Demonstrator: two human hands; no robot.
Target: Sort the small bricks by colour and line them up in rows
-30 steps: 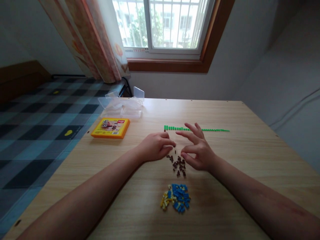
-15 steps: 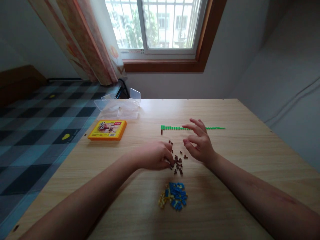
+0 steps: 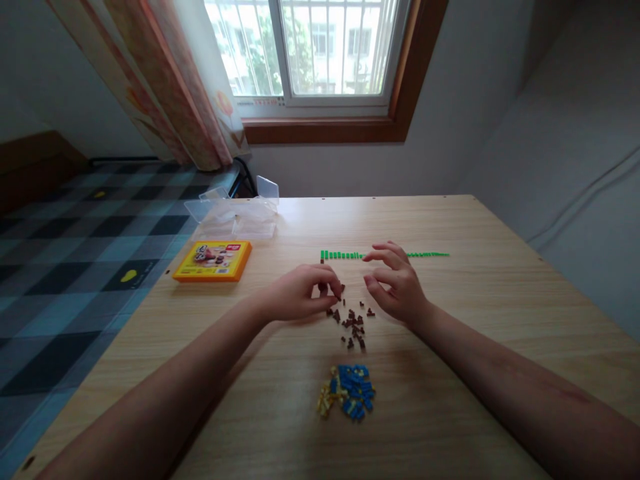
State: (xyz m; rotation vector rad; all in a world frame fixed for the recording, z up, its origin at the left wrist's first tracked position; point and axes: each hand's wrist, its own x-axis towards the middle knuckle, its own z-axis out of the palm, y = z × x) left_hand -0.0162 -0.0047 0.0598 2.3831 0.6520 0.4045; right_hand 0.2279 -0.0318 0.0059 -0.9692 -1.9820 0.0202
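Observation:
My left hand (image 3: 300, 293) is over the table with thumb and forefinger pinched on a small brown brick, mostly hidden by the fingertips. Just to its right lie loose brown bricks (image 3: 354, 321) in a scattered group. My right hand (image 3: 395, 280) holds nothing; its fingers are curved and apart, right of the brown bricks. Beyond it runs a long row of green bricks (image 3: 343, 255), partly covered by its fingers. A single brown brick (image 3: 323, 261) stands below the row's left end, partly behind my left hand.
Nearer to me lies a pile of blue and pale yellow bricks (image 3: 354, 390). A yellow-orange box (image 3: 213, 261) rests at the table's left side, with a clear plastic container (image 3: 237, 217) behind it. A bed with a checked cover (image 3: 100, 267) adjoins the left edge.
My left hand has moved away from me and slightly left, from the brown pile's edge toward the green row. My right hand has barely moved, fingers slightly more curled.

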